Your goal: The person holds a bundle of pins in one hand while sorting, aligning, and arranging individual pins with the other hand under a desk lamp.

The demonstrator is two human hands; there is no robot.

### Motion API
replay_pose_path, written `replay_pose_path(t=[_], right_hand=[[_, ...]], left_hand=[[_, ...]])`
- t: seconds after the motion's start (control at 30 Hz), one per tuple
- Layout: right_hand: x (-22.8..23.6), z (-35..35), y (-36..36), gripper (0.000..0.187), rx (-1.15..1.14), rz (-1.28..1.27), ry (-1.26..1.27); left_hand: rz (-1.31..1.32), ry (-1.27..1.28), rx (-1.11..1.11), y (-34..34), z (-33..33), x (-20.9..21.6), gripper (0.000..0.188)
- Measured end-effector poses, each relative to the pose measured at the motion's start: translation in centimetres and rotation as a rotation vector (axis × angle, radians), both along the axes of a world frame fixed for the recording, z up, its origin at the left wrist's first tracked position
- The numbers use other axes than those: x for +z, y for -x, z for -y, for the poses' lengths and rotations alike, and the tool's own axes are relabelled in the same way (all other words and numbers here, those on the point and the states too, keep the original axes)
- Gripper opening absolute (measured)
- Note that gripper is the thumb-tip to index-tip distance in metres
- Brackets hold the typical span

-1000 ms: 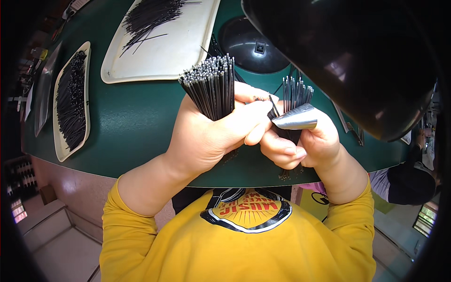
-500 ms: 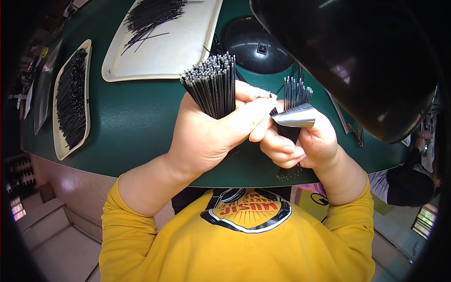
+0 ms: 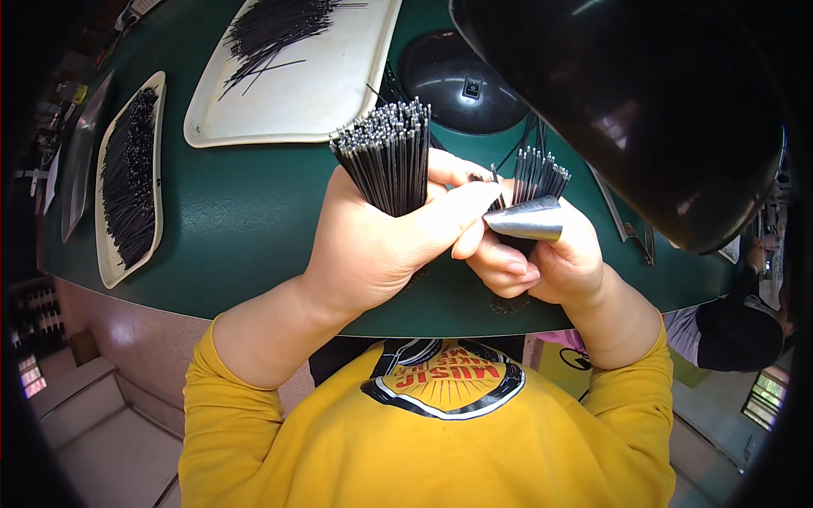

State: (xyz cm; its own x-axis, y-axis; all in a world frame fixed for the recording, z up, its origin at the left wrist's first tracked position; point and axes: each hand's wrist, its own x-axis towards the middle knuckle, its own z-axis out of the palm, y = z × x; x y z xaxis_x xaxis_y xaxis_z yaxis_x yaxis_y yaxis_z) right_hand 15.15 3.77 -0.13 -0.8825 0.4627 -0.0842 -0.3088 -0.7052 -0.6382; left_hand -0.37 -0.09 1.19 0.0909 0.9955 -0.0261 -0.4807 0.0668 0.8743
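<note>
In the head view, above the desk's [image 3: 229, 229] near edge, the left hand [image 3: 373, 233] curls closed round a thick bundle of silver-tipped black wires [image 3: 391, 169]; the right hand [image 3: 567, 258], thumb in a metal sheath [image 3: 529, 220], grips a thinner bundle [image 3: 539, 176]. They look light, springy, perhaps slick: best held mid-length, tips clear.

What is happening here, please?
A person in a yellow top holds a thick bundle of black strands in the left hand and a smaller bundle in the right hand, whose thumb wears a pointed metal cap. The hands are close together above a green table. More strands lie in a large tray and a narrow tray.
</note>
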Motion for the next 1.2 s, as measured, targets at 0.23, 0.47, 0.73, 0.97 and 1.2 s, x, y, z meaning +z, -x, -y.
replay_pose_path(t=[0.23,0.47,0.73,0.97,1.2], right_hand=[[-0.5,0.0,-0.7,0.028,-0.187,0.121,-0.318],[-3.5,-1.3,0.0,0.017,-0.658,0.308,-0.886],[-2.1,-2.2,-2.4,0.029,-0.613,0.566,-0.793],[-2.5,-2.9,-3.4,0.024,-0.489,0.524,-0.826],[-0.8,-2.0,-1.8,0.019,-0.489,0.358,-0.875]], left_hand=[[0.064,0.023,-0.027,0.1,0.2,0.1,0.008],[0.146,0.034,-0.058,-0.1,-0.1,-1.0,0.017],[0.041,0.049,-0.231,-0.3,0.1,-0.6,0.018],[-0.011,0.145,-0.349,-0.4,-0.1,0.3,0.014],[0.011,0.145,-0.340,-0.8,0.2,-0.4,0.015]])
